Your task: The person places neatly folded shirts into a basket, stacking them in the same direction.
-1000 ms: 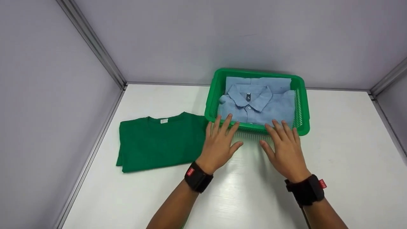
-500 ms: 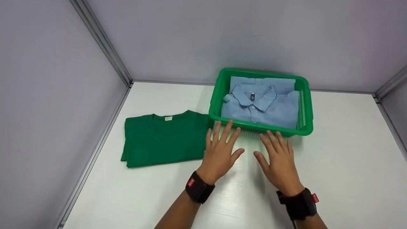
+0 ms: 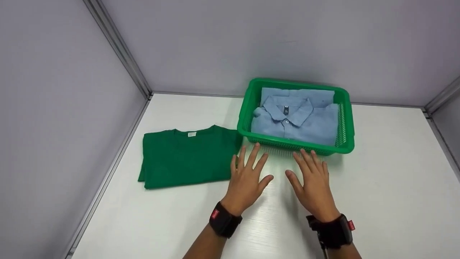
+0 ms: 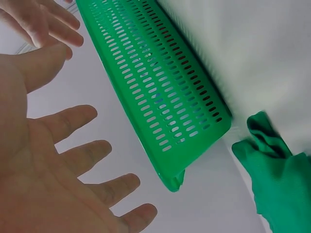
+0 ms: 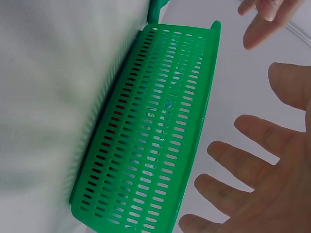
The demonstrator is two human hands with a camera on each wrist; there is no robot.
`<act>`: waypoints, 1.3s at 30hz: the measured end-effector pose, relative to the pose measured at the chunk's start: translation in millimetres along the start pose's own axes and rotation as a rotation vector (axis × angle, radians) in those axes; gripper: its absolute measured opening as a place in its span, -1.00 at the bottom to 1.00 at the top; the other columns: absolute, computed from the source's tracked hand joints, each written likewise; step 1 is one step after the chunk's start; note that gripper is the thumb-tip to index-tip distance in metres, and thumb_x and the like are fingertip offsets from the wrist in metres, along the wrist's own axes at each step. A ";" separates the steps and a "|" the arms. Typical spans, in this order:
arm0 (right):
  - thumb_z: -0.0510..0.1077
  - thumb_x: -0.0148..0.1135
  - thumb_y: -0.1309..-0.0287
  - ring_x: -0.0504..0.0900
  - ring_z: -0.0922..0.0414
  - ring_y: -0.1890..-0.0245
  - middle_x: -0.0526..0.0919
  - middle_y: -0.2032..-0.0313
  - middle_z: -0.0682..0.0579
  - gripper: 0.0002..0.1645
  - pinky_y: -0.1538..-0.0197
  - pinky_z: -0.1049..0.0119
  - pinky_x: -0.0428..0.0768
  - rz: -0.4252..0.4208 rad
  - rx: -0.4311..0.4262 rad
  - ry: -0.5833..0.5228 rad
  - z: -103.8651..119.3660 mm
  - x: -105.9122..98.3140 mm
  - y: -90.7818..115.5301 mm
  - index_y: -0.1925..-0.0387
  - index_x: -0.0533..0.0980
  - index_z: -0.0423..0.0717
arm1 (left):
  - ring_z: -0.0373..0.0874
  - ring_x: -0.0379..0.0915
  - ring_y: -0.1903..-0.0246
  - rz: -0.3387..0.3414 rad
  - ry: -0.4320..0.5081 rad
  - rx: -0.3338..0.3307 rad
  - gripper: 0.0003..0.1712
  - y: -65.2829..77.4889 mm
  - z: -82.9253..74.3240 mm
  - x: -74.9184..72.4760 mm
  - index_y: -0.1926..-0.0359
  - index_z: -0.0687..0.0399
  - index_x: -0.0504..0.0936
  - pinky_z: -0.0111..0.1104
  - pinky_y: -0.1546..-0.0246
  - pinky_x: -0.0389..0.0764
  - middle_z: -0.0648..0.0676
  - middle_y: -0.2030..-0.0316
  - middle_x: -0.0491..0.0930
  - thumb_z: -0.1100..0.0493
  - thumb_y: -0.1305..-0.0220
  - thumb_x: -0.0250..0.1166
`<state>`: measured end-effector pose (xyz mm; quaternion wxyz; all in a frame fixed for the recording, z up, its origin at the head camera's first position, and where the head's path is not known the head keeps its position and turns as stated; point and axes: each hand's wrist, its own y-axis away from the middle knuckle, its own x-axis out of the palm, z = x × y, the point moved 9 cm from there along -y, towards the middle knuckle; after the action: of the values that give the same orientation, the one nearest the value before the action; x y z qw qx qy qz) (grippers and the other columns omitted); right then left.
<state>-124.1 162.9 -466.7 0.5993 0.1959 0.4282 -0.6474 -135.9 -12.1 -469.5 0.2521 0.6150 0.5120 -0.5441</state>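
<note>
A light blue collared shirt lies folded, collar up, inside a green plastic basket with slotted walls. Left of the basket a folded green T-shirt rests on the table, its white neck label showing. My left hand hovers palm down in front of the basket's near left corner, fingers spread, beside the T-shirt's right edge. In front of the basket's near side my right hand is held the same way. Both wrist views show straight fingers apart from the basket wall, and neither hand holds anything.
The white table ends at a grey back wall, close behind the basket. A left side panel with a metal corner strip stands beyond the T-shirt. Another panel edges the table on the right.
Both hands have drawn back from the basket's near rim toward the person, fingers still spread. The whole view has shifted slightly. Basket and shirts stay in place.
</note>
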 end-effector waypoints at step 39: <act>-0.02 0.30 -0.47 0.23 -0.38 -0.57 0.39 -0.51 -0.30 -0.31 -0.52 -0.56 -0.05 0.101 0.009 -0.024 0.2 27.0 7.0 -0.50 0.40 -0.14 | 0.79 -0.33 -0.51 0.339 0.072 -0.598 0.16 25.8 287.1 -9.0 -0.69 0.07 0.05 0.69 -0.27 0.02 0.41 -0.67 -0.19 -0.32 -0.33 0.40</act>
<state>-123.0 146.9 -489.6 0.6352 0.2123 0.4077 -0.6207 -229.6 -273.2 -548.1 0.4897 0.6091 0.5479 -0.2982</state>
